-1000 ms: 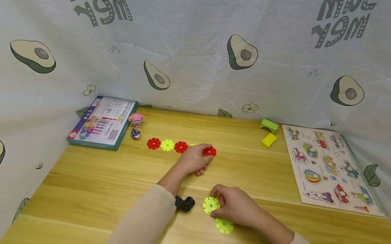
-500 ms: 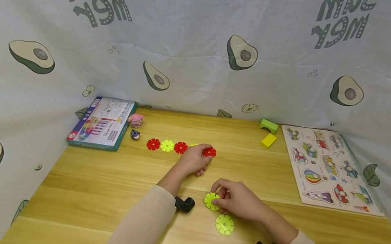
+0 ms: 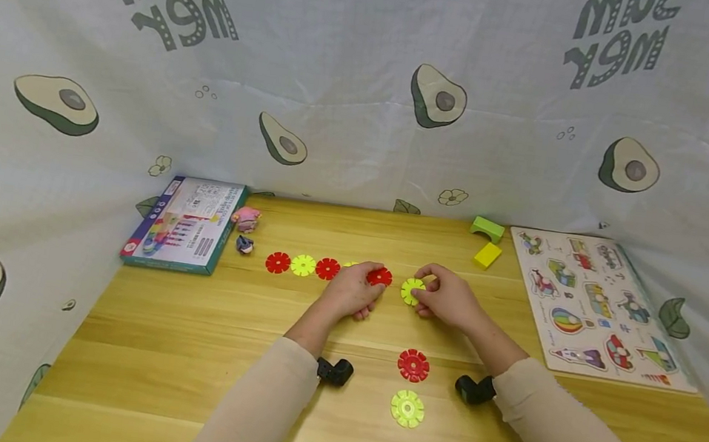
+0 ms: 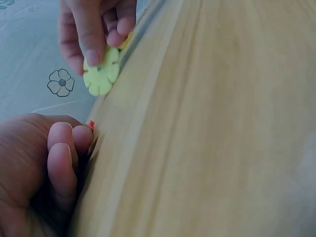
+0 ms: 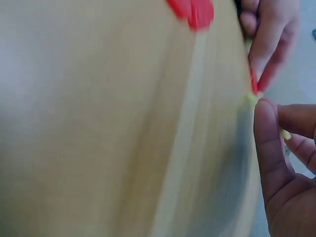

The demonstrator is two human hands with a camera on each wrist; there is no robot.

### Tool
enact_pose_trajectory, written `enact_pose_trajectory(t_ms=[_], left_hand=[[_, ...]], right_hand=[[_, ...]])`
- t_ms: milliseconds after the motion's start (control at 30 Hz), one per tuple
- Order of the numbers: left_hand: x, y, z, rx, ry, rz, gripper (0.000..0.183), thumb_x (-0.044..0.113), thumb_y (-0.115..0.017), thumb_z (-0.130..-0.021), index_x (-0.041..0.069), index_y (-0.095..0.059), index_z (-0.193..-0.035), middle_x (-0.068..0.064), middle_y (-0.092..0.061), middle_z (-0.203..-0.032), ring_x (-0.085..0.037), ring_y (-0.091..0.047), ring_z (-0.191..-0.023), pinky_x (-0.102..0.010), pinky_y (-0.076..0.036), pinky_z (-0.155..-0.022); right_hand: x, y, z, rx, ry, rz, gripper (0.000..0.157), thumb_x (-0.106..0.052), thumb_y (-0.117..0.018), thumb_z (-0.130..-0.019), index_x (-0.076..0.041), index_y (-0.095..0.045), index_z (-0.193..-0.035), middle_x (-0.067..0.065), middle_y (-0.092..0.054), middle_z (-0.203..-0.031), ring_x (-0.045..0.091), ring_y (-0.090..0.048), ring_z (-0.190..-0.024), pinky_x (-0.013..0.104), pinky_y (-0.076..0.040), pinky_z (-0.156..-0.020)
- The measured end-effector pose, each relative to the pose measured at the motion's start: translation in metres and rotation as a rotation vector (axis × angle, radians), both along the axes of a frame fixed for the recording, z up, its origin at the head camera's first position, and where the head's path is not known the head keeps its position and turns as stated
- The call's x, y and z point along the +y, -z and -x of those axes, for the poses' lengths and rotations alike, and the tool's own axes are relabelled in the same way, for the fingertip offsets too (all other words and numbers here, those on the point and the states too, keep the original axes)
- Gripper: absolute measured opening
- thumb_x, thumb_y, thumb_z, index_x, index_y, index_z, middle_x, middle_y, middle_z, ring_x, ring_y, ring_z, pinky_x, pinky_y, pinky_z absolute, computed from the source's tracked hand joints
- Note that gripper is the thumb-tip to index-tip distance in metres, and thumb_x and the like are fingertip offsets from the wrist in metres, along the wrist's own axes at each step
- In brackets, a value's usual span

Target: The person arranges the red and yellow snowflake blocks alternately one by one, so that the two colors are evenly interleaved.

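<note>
In the head view, notched plastic discs of the interlocking kind lie in a row, red and yellow-green by turns. My left hand (image 3: 354, 290) is at the row's right end, pinching the last red disc (image 3: 381, 276) between thumb and index finger; it partly covers the yellow-green disc before that. To the right, my right hand (image 3: 450, 298) pinches a yellow-green disc (image 3: 411, 290) by its edge, a short gap from the red one. The left wrist view shows this yellow-green disc (image 4: 101, 76) held up, tilted. Nearer me lie a loose red disc (image 3: 413, 365) and a loose yellow-green disc (image 3: 407, 409).
A boxed set (image 3: 186, 225) lies at the back left, beside a pink figurine (image 3: 246, 219) and a small dark figurine (image 3: 244, 244). At the back right are a green arch block (image 3: 487, 229), a yellow block (image 3: 487, 255) and a picture puzzle board (image 3: 599, 305).
My right hand has lifted the yellow-green disc and carried it away from me to the row's right end, uncovering the loose red disc. My left hand has stayed in place.
</note>
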State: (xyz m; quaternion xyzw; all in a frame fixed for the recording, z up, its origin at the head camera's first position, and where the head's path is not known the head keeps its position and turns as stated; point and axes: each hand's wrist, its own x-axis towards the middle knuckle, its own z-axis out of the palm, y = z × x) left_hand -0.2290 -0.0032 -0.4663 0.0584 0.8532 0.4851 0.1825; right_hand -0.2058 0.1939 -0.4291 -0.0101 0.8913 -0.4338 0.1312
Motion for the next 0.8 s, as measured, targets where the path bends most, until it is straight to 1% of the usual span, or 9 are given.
enact_pose_trajectory(t_ms=[67,167,267,333,600,700,800], left_hand=[[0.000,-0.001,-0.001,0.004,0.002,-0.007,0.047,0.028,-0.060,-0.091,0.026,-0.046,-0.136,-0.009,-0.060,-0.055,-0.019,-0.055,-0.040,-0.033,-0.051,-0.041],[0.001,-0.001,-0.002,-0.002,0.002,-0.013,0.046,0.028,-0.060,-0.091,0.026,-0.046,-0.136,-0.009,-0.060,-0.055,-0.019,-0.055,-0.040,-0.033,-0.051,-0.041],[0.002,-0.001,-0.001,-0.008,0.006,-0.012,0.046,0.028,-0.060,-0.091,0.027,-0.047,-0.135,-0.009,-0.060,-0.055,-0.019,-0.055,-0.039,-0.032,-0.051,-0.042],[0.003,0.000,-0.001,-0.009,0.007,-0.008,0.046,0.028,-0.060,-0.091,0.027,-0.047,-0.135,-0.009,-0.060,-0.055,-0.019,-0.055,-0.039,-0.032,-0.051,-0.042],[0.001,-0.001,-0.001,-0.006,0.006,-0.006,0.047,0.028,-0.060,-0.091,0.027,-0.046,-0.135,-0.009,-0.060,-0.055,-0.019,-0.054,-0.039,-0.032,-0.051,-0.041],[0.000,-0.001,-0.001,0.006,0.010,0.003,0.049,0.029,-0.062,-0.089,0.027,-0.046,-0.136,-0.008,-0.060,-0.055,-0.019,-0.054,-0.039,-0.032,-0.051,-0.041],[-0.002,-0.001,-0.002,0.019,0.022,0.012,0.054,0.032,-0.065,-0.087,0.029,-0.045,-0.136,-0.007,-0.060,-0.054,-0.018,-0.054,-0.039,-0.031,-0.050,-0.041]], right_hand=[[0.000,0.003,0.009,-0.002,-0.005,-0.042,0.028,-0.017,-0.064,-0.088,-0.010,-0.051,-0.111,0.012,-0.058,-0.076,0.019,-0.064,-0.058,0.031,-0.054,-0.055],[0.000,0.004,0.019,-0.014,-0.026,-0.094,0.032,-0.022,-0.066,-0.087,-0.008,-0.049,-0.111,0.009,-0.061,-0.068,0.018,-0.061,-0.053,0.030,-0.053,-0.052],[0.000,0.004,0.025,-0.037,-0.033,-0.136,0.037,-0.026,-0.067,-0.086,-0.007,-0.048,-0.110,0.008,-0.060,-0.062,0.018,-0.057,-0.049,0.029,-0.052,-0.050],[0.000,0.005,0.027,-0.054,-0.022,-0.154,0.037,-0.029,-0.067,-0.086,-0.007,-0.048,-0.109,0.007,-0.059,-0.060,0.017,-0.056,-0.048,0.029,-0.052,-0.050],[-0.002,0.007,0.028,-0.050,-0.023,-0.188,0.038,-0.034,-0.064,-0.087,-0.009,-0.048,-0.110,0.006,-0.058,-0.062,0.016,-0.056,-0.050,0.028,-0.051,-0.050],[0.000,0.007,0.025,-0.026,-0.043,-0.174,0.040,-0.037,-0.062,-0.088,-0.008,-0.047,-0.111,0.006,-0.058,-0.061,0.017,-0.055,-0.049,0.028,-0.050,-0.049],[0.004,0.007,0.019,-0.013,-0.067,-0.143,0.041,-0.037,-0.061,-0.089,-0.007,-0.047,-0.114,0.007,-0.058,-0.062,0.018,-0.055,-0.048,0.029,-0.048,-0.049]])
